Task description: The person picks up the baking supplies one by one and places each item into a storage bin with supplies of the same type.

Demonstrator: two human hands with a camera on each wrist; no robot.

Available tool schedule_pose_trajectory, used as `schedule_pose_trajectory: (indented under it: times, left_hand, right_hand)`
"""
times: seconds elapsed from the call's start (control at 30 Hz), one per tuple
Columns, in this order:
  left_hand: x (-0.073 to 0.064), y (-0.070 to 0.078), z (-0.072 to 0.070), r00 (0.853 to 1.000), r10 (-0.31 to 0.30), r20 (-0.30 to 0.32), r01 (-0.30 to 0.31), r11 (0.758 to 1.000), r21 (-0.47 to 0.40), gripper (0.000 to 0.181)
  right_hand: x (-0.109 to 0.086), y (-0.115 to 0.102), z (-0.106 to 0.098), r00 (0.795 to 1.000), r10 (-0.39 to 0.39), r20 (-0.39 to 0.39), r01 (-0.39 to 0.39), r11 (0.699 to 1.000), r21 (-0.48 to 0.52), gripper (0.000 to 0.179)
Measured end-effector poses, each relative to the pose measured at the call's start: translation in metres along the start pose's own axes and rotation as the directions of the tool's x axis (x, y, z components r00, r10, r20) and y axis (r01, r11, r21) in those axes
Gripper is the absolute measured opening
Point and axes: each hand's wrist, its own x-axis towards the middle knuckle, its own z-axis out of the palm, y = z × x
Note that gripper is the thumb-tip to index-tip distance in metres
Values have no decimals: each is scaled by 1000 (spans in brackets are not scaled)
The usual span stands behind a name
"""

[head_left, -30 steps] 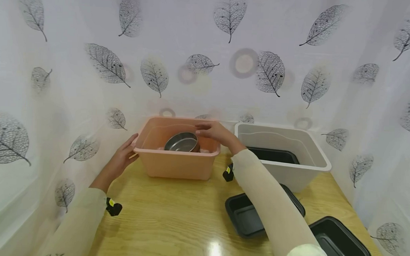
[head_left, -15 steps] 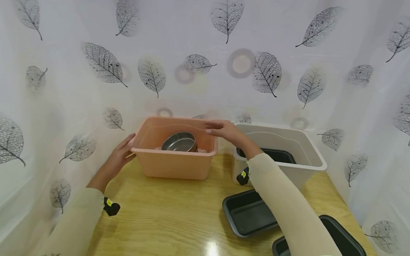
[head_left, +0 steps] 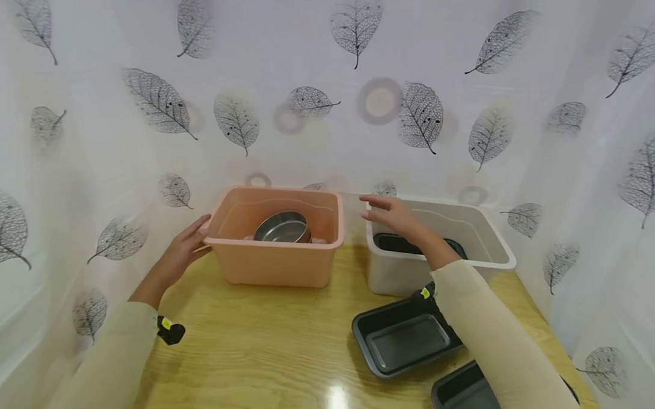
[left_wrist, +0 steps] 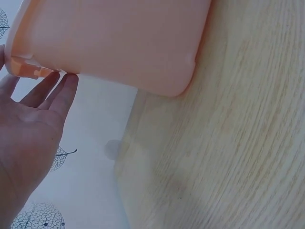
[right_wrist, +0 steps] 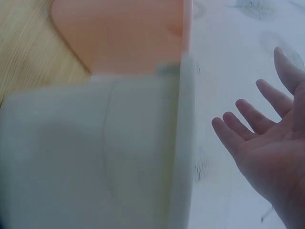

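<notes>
My left hand [head_left: 181, 253] touches the left end of the peach plastic bin [head_left: 276, 266]. In the left wrist view its fairly straight fingers [left_wrist: 64, 98] meet the bin just under the rim. Inside the bin, a round metal cake pan [head_left: 283, 227] leans at a tilt, its lower part hidden by the front wall. Spread and holding nothing, my right hand [head_left: 400, 218] hovers over the left end of the off-white bin [head_left: 392, 278]. The right wrist view shows its fingers apart, beyond the off-white rim. A dark pan [head_left: 396, 243] lies inside that bin, partly hidden by my forearm.
Two dark rectangular loaf pans, a nearer one [head_left: 469, 396] and a farther one [head_left: 404, 339], stand on the wooden table [head_left: 257, 352] at the right, partly under my right sleeve. A leaf-print curtain [head_left: 308, 143] hangs close behind the bins and along both sides.
My right hand has left the peach bin's inside beside the cake pan and moved right, over the off-white bin. The left hand stays at the peach bin's end. The view has shifted slightly.
</notes>
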Motion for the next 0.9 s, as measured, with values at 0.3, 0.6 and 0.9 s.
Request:
schedule_pose_trajectory:
  times: [0.3, 0.6, 0.9]
  left_hand:
    - [-17, 3, -5, 1000, 23, 18, -24, 997, 74, 66]
    - [-40, 6, -7, 994, 101, 46, -105, 990, 90, 55]
    - [-74, 6, 8, 972, 224, 70, -220, 974, -62, 49]
  right_hand:
    - [-56, 22, -46, 998, 32, -62, -35, 998, -43, 64]
    - [-113, 39, -82, 993, 42, -110, -59, 986, -156, 65]
    - [-159, 64, -106, 977, 109, -186, -147, 967, -208, 69]
